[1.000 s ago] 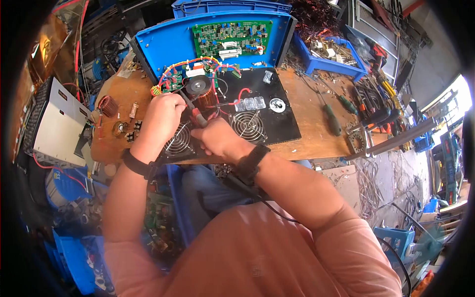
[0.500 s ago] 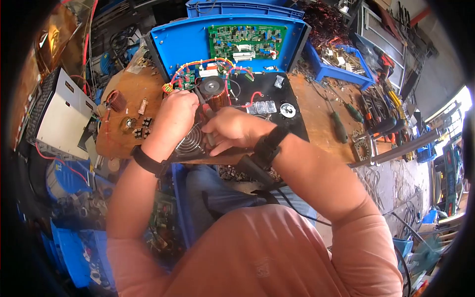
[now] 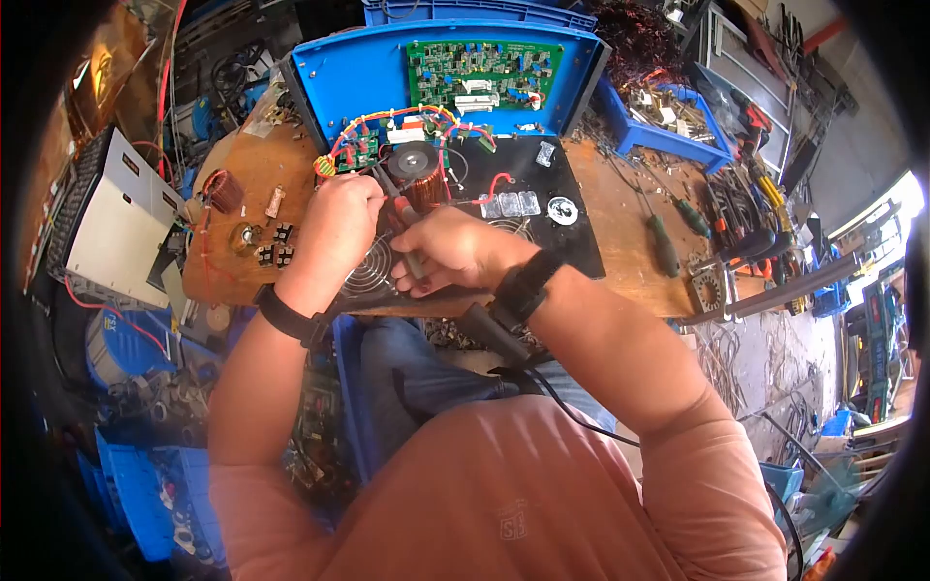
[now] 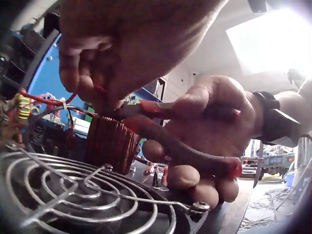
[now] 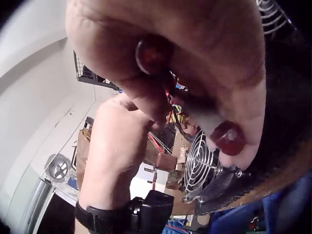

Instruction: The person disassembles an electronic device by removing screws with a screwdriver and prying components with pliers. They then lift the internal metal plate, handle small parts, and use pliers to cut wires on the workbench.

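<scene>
My right hand [image 3: 441,250] holds red-and-grey handled pliers [image 4: 190,156], its fingers curled round both handles in the left wrist view. Beside it, my left hand [image 3: 337,213] pinches a thin red wire between thumb and fingers. The pliers' jaws lie close to the left fingertips, left of a copper-wound coil [image 3: 417,174] with a black disc on top. What the jaws touch is hidden. Both hands are over a black panel [image 3: 557,237] with round metal fan grilles [image 4: 83,195]. Behind them, a red and yellow wire bundle runs to a small green board [image 3: 356,153].
A blue casing panel [image 3: 349,87] with a green circuit board [image 3: 484,73] stands at the back. Screwdrivers [image 3: 663,247] and a blue bin [image 3: 630,131] of metal parts are on the right. Another copper coil [image 3: 225,192] and small black parts lie at the left.
Over the last second the right hand loosened its fingers on the pliers and curled them round the handles again. The left hand keeps its pinch beside the coil. The head view has shifted slightly.
</scene>
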`<state>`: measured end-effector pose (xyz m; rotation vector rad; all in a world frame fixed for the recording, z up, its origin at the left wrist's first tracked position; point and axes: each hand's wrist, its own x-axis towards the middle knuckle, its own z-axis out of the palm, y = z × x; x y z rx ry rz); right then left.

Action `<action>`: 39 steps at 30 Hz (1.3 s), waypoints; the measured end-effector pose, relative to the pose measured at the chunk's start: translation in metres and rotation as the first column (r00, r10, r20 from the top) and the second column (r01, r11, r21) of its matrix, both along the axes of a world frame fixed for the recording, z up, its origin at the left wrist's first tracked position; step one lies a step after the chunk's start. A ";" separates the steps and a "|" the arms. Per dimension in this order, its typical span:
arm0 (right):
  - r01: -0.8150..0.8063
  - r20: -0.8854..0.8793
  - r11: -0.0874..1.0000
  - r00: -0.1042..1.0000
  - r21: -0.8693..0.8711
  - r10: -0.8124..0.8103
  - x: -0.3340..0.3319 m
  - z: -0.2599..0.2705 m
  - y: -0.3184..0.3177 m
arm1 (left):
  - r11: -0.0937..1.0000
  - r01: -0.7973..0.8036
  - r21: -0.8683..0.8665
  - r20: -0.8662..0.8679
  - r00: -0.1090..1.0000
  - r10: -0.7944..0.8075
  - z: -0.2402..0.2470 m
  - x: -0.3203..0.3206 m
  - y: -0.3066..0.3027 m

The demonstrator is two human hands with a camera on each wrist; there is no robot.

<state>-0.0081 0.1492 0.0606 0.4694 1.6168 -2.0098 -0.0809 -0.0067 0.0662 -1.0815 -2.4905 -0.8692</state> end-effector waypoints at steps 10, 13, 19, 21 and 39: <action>0.075 -0.183 0.963 0.983 0.258 -0.027 0.005 -0.012 -0.012 | 1.000 -0.011 0.026 0.018 1.000 0.010 0.001 0.001 0.002; 0.077 -0.213 0.942 0.977 0.326 -0.006 0.007 -0.013 -0.017 | 1.000 -0.011 -0.013 0.040 0.999 0.012 0.003 0.000 -0.005; 0.043 -0.047 0.995 0.998 0.088 -0.039 0.012 -0.007 -0.033 | 0.987 0.131 -0.090 -0.062 0.989 -0.137 -0.004 -0.018 -0.025; -0.025 -0.020 0.999 0.999 0.043 0.025 0.020 0.009 -0.032 | 0.985 0.123 -0.125 -0.088 0.987 -0.134 -0.002 -0.025 -0.032; 0.346 -0.298 0.698 0.934 0.628 -0.195 0.146 0.068 0.188 | 1.000 0.008 -0.001 0.001 1.000 -0.008 0.005 -0.020 -0.074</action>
